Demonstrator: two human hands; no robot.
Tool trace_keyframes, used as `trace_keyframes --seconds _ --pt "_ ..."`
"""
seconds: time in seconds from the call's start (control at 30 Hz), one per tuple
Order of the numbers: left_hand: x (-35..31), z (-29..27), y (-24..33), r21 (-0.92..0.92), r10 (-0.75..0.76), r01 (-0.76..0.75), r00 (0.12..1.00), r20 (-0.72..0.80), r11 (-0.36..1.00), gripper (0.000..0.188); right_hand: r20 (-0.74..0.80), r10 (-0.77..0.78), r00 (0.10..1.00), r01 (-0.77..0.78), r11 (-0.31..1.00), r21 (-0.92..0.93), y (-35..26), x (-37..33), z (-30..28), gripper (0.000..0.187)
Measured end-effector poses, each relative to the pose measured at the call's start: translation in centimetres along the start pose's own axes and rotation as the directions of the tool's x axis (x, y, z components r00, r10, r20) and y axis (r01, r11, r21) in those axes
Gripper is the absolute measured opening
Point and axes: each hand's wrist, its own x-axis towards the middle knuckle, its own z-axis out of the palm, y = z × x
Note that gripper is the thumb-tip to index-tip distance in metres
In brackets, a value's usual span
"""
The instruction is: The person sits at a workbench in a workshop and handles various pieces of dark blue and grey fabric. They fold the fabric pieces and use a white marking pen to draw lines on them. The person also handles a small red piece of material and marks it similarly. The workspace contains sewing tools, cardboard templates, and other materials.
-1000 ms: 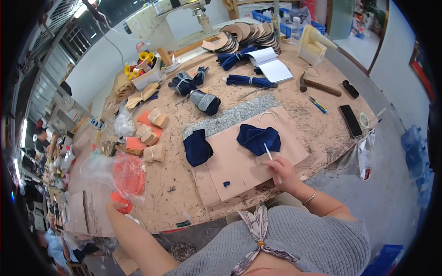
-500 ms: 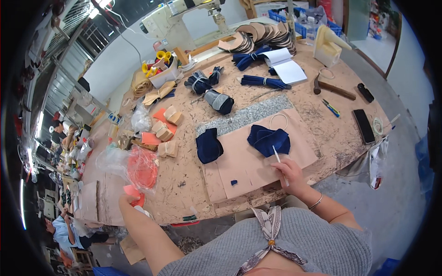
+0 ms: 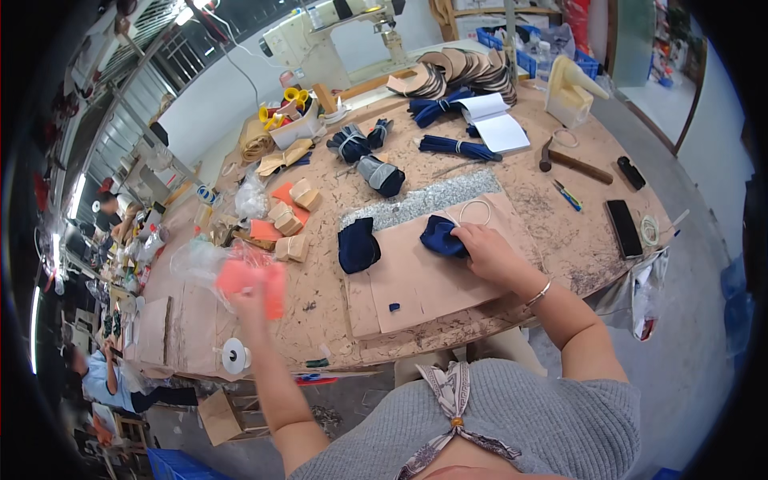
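Observation:
My left hand (image 3: 250,304), smeared by motion, holds coral-orange sheet pieces (image 3: 274,290) above the left side of the table, beside crumpled clear plastic. My right hand (image 3: 484,250) grips the near right edge of a small pile of navy fabric pieces (image 3: 442,238), which bunches up under its fingers. Whether a white pen is still in that hand is hidden. This pile rests on a tan sheet (image 3: 432,292), with a pale rubber band (image 3: 478,212) just behind it. To its left is another navy fabric stack (image 3: 358,246). A tiny navy scrap (image 3: 394,307) lies nearer me.
A granite slab (image 3: 424,198) shows behind the tan sheet. Bundled navy strips (image 3: 460,147), an open notebook (image 3: 500,128), a hammer (image 3: 580,166) and a phone (image 3: 623,228) lie further out. Tan bundles (image 3: 292,248) sit left; a white spool (image 3: 235,355) is at the near edge.
My left hand has lifted coral sheet pieces up and rightward from the table's near left edge. My right hand has moved from pointing a white pen at the navy pile to gripping it.

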Motion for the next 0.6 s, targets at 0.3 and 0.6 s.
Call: trace_keyframes --seconds 0.3,0.6 --pt "-7.6 11.6 4.6 0.361 0.159 -0.226 0.966 0.206 0.905 0.097 0.085 0.346 0.934 -0.333 0.76 0.558 5.5 4.2 -2.3 0.039" --pt "-6.7 18.7 4.0 0.426 0.108 -0.366 0.848 0.518 0.827 0.06 0.33 0.405 0.853 -0.413 0.136 0.901 7.9 3.7 -1.4 0.043"
